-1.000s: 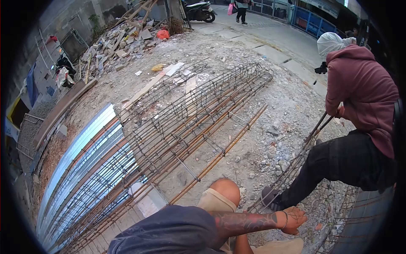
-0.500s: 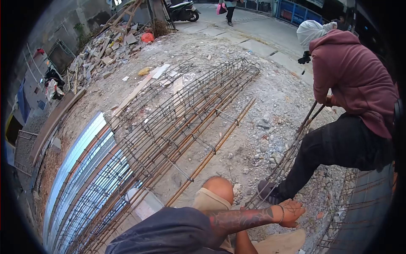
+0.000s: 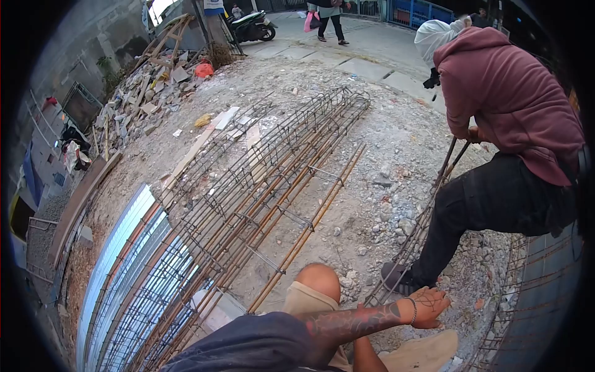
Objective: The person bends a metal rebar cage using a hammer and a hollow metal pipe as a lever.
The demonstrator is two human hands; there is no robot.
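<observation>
My left hand reaches across to the right at the end of a tattooed forearm, its fingers apart and nothing seen in it. Below that forearm is my right forearm; my right hand is mostly hidden behind the left arm, near the lower end of a bundle of thin steel bars. A co-worker in a maroon hoodie bends over at the right, both hands on the upper end of those bars. The co-worker's shoe is beside the bars, just above my left hand.
Long rebar cages lie across the ground to the left, partly over shiny corrugated sheets. More rebar mesh is at the lower right. Rubble and a motorbike stand farther back, and a person walks on the road.
The view has shifted slightly, moving the cages and co-worker a little left in the frame. On the road, the passer-by shows a wider stride. My hands keep nearly the same pose.
</observation>
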